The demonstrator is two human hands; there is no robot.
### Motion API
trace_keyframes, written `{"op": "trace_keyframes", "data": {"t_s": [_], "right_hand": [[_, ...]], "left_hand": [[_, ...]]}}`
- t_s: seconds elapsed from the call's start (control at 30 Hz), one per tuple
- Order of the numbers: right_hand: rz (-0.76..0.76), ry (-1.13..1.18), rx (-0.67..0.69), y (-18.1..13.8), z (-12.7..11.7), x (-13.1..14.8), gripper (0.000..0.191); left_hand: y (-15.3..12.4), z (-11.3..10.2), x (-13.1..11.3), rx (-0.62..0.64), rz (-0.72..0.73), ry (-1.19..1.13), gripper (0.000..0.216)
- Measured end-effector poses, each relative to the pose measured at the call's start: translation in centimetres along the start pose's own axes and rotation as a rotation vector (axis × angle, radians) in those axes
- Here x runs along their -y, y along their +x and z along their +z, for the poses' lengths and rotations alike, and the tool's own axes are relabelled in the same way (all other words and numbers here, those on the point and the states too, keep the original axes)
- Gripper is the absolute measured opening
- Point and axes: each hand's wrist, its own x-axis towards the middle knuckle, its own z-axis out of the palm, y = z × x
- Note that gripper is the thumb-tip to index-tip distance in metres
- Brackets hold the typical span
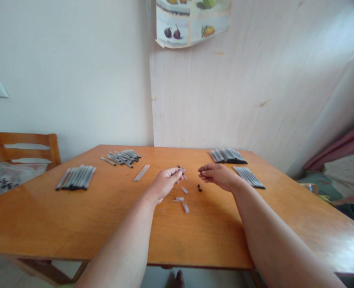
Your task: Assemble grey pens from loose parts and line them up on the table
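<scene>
My left hand (pixel 166 181) hovers over the middle of the orange wooden table (pixel 75 224), fingers pinched on a small clear pen part (pixel 181 171). My right hand (pixel 215 175) is just to its right, fingers curled and pinched on a tiny dark piece that I cannot make out well. Between and below the hands lie a few clear caps (pixel 185 207) and small black plugs (pixel 199 187) on the tabletop.
Bundles of grey pen barrels lie on the table: one at left (pixel 76 177), one at back centre (pixel 123 156), two loose barrels (pixel 142 172), a stack at back right (pixel 227 156) and another beside my right wrist (pixel 249 177). A wooden chair (pixel 24 148) with a plastic bag (pixel 9 178) stands left.
</scene>
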Motion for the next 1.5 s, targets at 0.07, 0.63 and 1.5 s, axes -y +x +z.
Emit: {"op": "trace_keyframes", "data": {"t_s": [0.07,0.63,1.5], "right_hand": [[-0.001,0.044,0.021,-0.2,0.1,0.2,0.020],[-0.121,0.043,0.007,-0.6,2.3,1.4,0.019],[-0.286,-0.141,0.031,-0.9,4.4,1.9,0.013]], "left_hand": [[-0.1,0.0,-0.1,0.004,0.002,0.003,0.044],[-0.3,0.4,-0.4,0.016,0.003,0.032,0.033],[-0.3,0.5,0.0,0.079,0.051,0.124,0.034]]}}
